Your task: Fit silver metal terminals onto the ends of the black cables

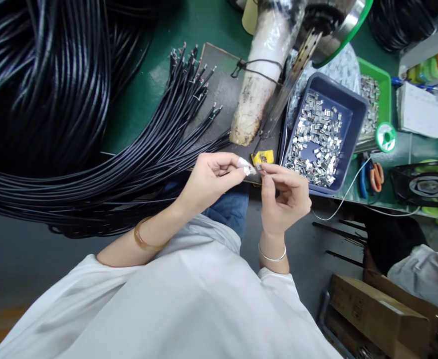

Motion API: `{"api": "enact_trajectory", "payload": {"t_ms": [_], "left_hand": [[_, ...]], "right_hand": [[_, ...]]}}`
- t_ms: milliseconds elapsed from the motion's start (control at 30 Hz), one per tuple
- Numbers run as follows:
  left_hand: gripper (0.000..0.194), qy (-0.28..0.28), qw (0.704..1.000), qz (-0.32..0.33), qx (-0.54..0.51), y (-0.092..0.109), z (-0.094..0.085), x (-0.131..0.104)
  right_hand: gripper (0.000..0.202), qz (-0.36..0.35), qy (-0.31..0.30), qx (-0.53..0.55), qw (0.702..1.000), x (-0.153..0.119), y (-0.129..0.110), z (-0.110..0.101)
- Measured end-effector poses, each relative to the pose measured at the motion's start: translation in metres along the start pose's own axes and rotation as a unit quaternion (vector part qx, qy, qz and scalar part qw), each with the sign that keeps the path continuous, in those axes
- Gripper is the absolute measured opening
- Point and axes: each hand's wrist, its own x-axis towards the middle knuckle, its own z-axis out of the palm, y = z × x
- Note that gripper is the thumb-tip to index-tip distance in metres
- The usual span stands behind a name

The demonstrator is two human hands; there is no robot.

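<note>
With fingers of the left hand (pixel 209 180) drawn together, thumb against a white-wrapped index tip, pinching a small pale end (pixel 251 171) just left of the blue bin (pixel 353 127), too tiny to make out fully. With thumb and index of the right hand (pixel 284 197), nipping a small metal piece (pixel 259 167), also just left of the bin and close to the pale end; whether actually touching, impossible to tell. Just behind both fingertips, likewise left of the bin, a yellow piece (pixel 264 157). Inside the bin, loosely heaped silvery clips (pixel 324 167). Well left of the bin, a sheaf of black cables (pixel 159 134) across the tabletop (pixel 129 117), with stripped ends fanned out, and farther left, a big black coil (pixel 47 85). Nearer the bin's left side, a worn pale post (pixel 254 89) bound with dark cord (pixel 266 61). Just right of the bin, a green bin (pixel 385 89) with more small metal parts and a green spool (pixel 386 137); farther right, a black fan (pixel 424 184).
</note>
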Motion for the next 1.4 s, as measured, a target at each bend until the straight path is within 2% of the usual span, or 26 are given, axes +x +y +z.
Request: {"api": "enact_trajectory", "payload": {"t_ms": [233,467,733,967,1200,1400], "left_hand": [[0.011,-0.001,1.000,0.000,-0.012,0.002,0.000,0.003],[0.004,0.034,0.999,-0.001,-0.003,0.002,0.004,0.007],[0.003,0.068,0.998,0.009,0.012,0.005,0.008,0.009],[0.004,0.087,0.995,0.020,0.043,0.006,0.008,0.010],[0.005,0.088,0.993,0.042,0.068,0.004,0.007,0.009],[0.005,0.073,0.995,0.016,0.063,0.002,0.006,0.011]], "right_hand": [[0.019,-0.113,-0.021,-0.060,0.992,0.004,0.007,0.002],[0.021,-0.154,-0.008,-0.091,0.984,0.004,0.012,0.004],[0.017,-0.111,-0.005,-0.102,0.989,0.008,0.010,0.006],[0.017,-0.113,-0.004,-0.104,0.988,0.013,0.008,0.009],[0.017,-0.120,0.005,-0.098,0.988,0.013,0.006,0.010],[0.017,-0.108,-0.004,-0.091,0.990,0.012,0.009,0.009]]}}
